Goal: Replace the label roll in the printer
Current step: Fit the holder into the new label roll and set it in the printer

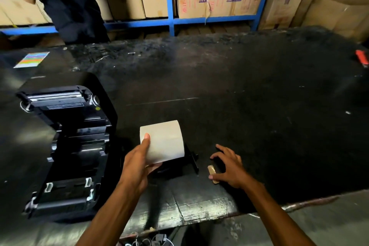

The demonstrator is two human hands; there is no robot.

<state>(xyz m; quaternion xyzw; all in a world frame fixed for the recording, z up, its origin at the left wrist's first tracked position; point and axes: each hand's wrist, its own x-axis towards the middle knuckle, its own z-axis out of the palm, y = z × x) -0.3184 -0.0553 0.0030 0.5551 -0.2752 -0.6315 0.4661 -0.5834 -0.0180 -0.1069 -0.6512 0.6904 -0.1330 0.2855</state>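
2 bare hands work at the lower centre of the frame, over a scuffed black bench point(249, 90). We see the left hand point(139, 158) grasping a white label roll point(163, 140), thumb pressed on its near face and fingers point(154, 166) curled beneath, the roll raised just above a black spindle holder point(192, 159) that lies on the bench right behind it. The right hand point(229, 168) hovers spread and released beside a small brown cardboard core point(212, 171), its fingertips touching or nearly touching it; we cannot tell which. At the left of the frame the printer point(65, 146) stands with its lid thrown back and its media bay bare. Blue shelving point(169, 0) stacked with cartons fills the top of the frame.

We judge the step in hand to be the readying of the fresh roll, with the old core seemingly already out. Whether the roll is seated on the spindle is hidden from us. The next move, as we read it, calls for threading the holder through the roll, carrying both leftward into the open bay, and leading the label edge forward before the lid closes.
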